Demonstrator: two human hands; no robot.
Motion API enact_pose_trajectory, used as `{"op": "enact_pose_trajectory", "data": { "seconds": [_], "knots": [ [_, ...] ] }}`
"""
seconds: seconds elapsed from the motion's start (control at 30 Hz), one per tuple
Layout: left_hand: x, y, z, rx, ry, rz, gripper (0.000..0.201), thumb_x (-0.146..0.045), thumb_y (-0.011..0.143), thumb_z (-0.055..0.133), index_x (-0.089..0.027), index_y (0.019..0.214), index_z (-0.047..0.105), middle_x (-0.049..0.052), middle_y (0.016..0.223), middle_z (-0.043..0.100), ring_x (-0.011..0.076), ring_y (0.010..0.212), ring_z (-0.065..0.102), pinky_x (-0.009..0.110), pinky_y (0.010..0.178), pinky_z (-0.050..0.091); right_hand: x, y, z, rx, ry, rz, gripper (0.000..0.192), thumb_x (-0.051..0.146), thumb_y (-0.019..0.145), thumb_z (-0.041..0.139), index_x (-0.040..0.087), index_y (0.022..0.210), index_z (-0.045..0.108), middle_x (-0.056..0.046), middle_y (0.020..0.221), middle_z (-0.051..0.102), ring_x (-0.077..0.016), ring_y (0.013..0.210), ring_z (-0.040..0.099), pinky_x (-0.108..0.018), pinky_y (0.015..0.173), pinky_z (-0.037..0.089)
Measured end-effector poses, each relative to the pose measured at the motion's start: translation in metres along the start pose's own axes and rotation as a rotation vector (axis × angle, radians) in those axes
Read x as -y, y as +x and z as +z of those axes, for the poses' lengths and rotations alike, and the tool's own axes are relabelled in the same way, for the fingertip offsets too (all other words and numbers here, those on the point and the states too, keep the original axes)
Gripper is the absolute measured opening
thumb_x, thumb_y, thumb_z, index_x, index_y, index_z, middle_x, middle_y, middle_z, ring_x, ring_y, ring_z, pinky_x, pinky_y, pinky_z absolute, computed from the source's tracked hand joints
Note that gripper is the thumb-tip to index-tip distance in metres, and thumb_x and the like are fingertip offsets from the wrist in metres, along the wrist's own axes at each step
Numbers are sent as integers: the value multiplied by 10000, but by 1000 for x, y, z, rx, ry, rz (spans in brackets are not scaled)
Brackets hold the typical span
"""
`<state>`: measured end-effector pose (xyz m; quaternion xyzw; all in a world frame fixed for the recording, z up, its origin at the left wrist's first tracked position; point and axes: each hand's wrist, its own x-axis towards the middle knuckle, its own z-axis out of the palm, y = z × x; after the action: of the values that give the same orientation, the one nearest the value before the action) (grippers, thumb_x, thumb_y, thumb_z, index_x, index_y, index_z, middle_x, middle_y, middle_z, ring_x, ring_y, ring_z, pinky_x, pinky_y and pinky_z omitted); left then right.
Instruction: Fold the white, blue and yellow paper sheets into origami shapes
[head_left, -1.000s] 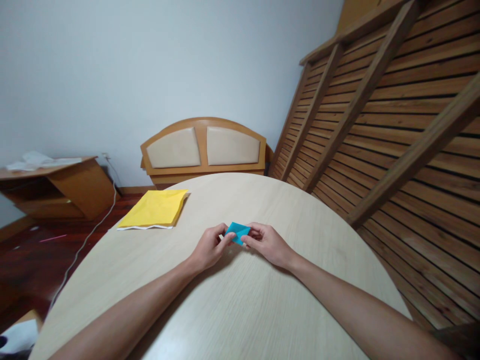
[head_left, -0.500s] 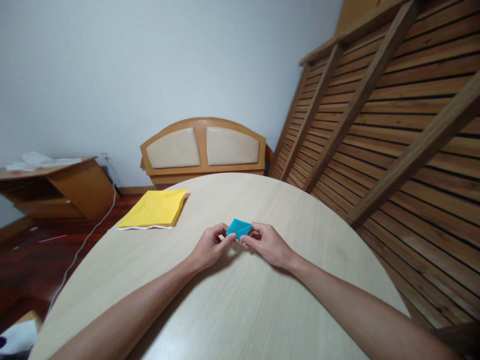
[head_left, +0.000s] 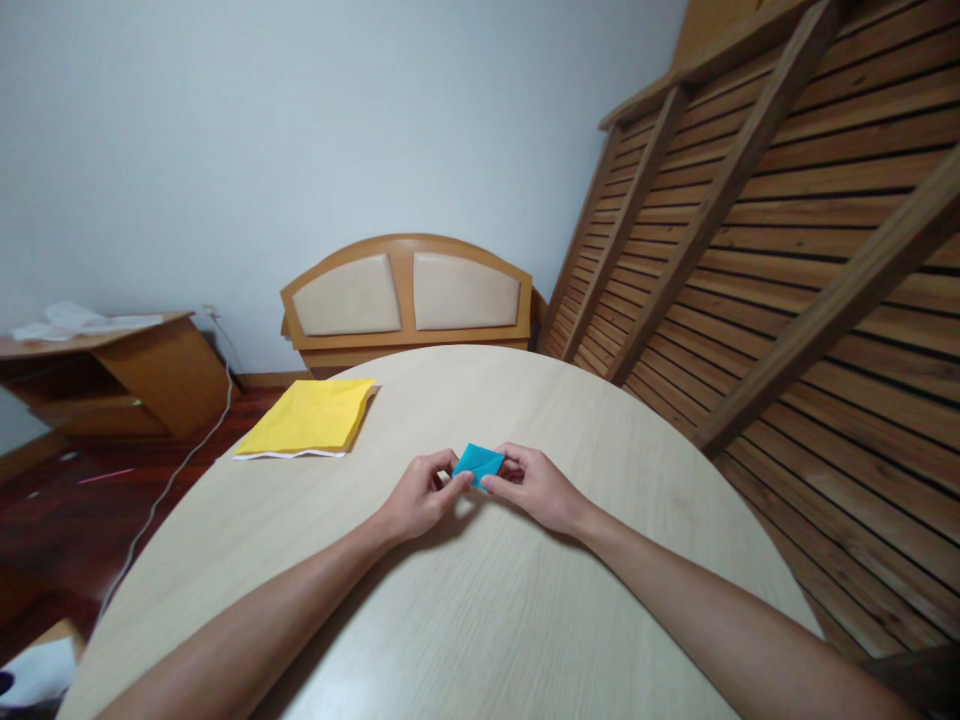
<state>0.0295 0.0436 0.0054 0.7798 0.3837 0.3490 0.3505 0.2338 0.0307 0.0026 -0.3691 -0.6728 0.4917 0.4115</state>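
Note:
A small piece of folded blue paper (head_left: 478,462) is held just over the middle of the round table. It has a diamond-like outline, and a crease or flap edge runs across its face. My left hand (head_left: 424,493) pinches its left corner, thumb in front and fingers behind. On the opposite side my right hand (head_left: 538,487) grips the right corner the same way, its thumb near the lower edge. The fingertips behind the paper are hidden.
The pale round table (head_left: 480,620) spreads under both arms. A stack of yellow paper (head_left: 307,418) with white beneath lies at its left. Beyond stand a wooden headboard (head_left: 406,290), a slatted wooden frame (head_left: 750,250) on the right and a low desk (head_left: 161,370) on the left.
The blue paper has tipped slightly and sits a touch lower, showing a little more of its face. Both hands keep their hold and have barely moved.

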Motion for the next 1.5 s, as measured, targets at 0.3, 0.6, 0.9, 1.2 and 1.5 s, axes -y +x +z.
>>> {"op": "enact_pose_trajectory", "data": {
  "seconds": [0.3, 0.6, 0.9, 1.2, 1.5],
  "knots": [
    [-2, 0, 2, -25, 3, -19, 412, -528, 895, 540, -144, 749, 579, -17, 631, 535, 91, 530, 419, 208, 492, 339, 3, -2, 1, 11, 28, 8, 313, 391, 794, 754, 157, 928, 596, -17, 841, 647, -139, 739, 586, -248, 665, 418],
    [1, -1, 3, 63, 56, -6, 373, -483, 904, 537, -143, 758, 581, -64, 556, 437, 62, 448, 356, 174, 443, 289, -3, -3, 0, 8, -188, -23, 210, 368, 852, 666, 162, 842, 625, 1, 768, 592, -135, 689, 518, -245, 629, 394],
    [-1, 1, 1, -71, 57, 6, 310, -436, 887, 578, -146, 785, 624, -3, 698, 620, 96, 557, 497, 195, 505, 392, 2, -2, -2, 19, -265, -1, 239, 350, 846, 665, 149, 723, 624, 27, 663, 523, -111, 615, 446, -234, 568, 325],
    [2, 1, 1, -43, 47, 55, 258, -377, 908, 570, -142, 850, 659, 33, 775, 654, 128, 663, 562, 206, 542, 428, 4, -3, -4, -8, -349, 0, 296, 387, 835, 683, 148, 669, 633, 26, 621, 519, -109, 591, 447, -229, 538, 310],
    [4, 0, 1, -34, 201, 121, 221, -338, 931, 562, -157, 879, 677, 26, 771, 664, 119, 635, 564, 202, 552, 430, 8, -4, -4, -100, -523, -161, 110, 278, 861, 660, 197, 854, 734, -15, 805, 707, -154, 736, 609, -255, 671, 427]
  ]
}}
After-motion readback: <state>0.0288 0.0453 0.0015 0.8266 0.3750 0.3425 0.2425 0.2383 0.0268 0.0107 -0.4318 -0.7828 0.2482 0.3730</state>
